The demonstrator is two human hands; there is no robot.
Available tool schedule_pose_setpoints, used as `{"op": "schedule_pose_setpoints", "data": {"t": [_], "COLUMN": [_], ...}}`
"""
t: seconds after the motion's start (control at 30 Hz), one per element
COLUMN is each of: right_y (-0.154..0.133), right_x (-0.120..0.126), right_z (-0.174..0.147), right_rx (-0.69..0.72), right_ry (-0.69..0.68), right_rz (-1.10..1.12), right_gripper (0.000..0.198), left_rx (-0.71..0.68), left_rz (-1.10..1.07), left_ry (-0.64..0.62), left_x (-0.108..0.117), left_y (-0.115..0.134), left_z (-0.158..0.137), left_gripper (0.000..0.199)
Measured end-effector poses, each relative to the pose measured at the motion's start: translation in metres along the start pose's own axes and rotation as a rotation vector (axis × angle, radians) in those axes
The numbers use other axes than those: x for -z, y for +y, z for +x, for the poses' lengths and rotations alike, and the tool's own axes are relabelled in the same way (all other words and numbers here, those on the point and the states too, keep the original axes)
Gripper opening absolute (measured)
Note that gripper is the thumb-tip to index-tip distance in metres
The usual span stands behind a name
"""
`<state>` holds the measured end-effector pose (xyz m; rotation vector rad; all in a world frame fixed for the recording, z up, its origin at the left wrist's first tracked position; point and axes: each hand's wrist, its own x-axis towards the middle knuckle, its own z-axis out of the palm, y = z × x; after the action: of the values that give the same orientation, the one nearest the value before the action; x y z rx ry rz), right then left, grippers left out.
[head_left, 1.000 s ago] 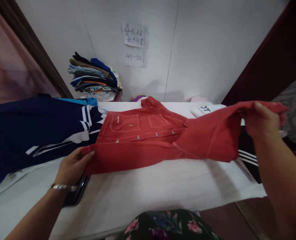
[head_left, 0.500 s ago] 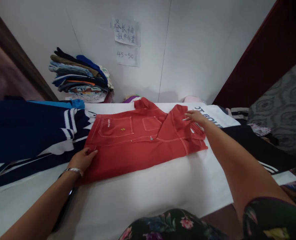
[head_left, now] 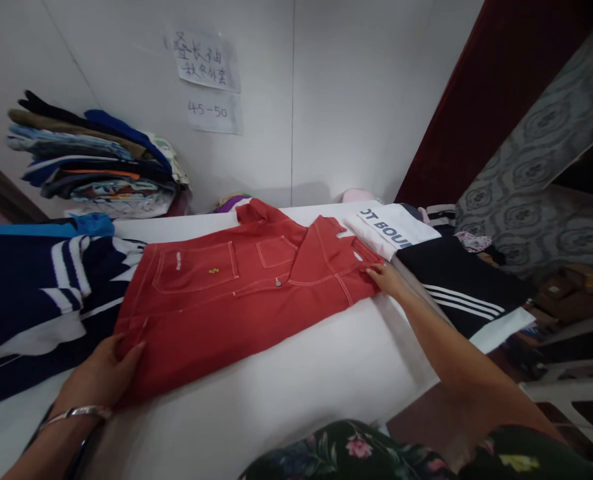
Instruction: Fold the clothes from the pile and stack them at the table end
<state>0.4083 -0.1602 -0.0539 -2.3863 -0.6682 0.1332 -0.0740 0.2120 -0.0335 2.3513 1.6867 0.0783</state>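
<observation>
A red jacket [head_left: 256, 313] with white stitching, pockets and a small yellow mark lies on the white table [head_left: 256, 393]. It is folded lengthwise, and one sleeve [head_left: 321, 250] is laid across its front. At the hem end, my left hand [head_left: 107, 370], with a silver bracelet, is closed on the lower corner of the cloth. My right hand [head_left: 382, 277] pinches the jacket's edge beside the collar. The undersides of both grips are hidden.
Navy clothes with white stripes [head_left: 21, 293] lie to the left. A stack of folded clothes [head_left: 101, 157] stands at the back left. On the right are a white lettered shirt [head_left: 401, 227] and a black striped garment [head_left: 461, 287]. Paper signs [head_left: 209, 63] hang on the wall.
My right hand has moved from the folded sleeve down to the edge by the collar and closed there. My left hand stays at the hem. The view has shifted to the right.
</observation>
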Motion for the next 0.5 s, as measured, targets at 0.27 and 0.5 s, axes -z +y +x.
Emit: {"op": "schedule_pose_setpoints", "data": {"t": [0.27,0.5], "right_y": [-0.003,-0.008], "right_x": [-0.004,0.008], "right_z": [-0.029,-0.014], "right_rx": [0.057,0.1], "right_ry": [-0.032,-0.175], "right_rz": [-0.356,-0.287], "right_gripper": [0.039,0.026], "left_rx": [-0.001,-0.002], "left_rz": [0.086,0.054], "left_ry": [-0.049,0.01], "left_x": [0.004,0.018], "left_y": [0.002,0.015], "left_z": [-0.016,-0.02], "left_gripper": [0.076,0.065]}}
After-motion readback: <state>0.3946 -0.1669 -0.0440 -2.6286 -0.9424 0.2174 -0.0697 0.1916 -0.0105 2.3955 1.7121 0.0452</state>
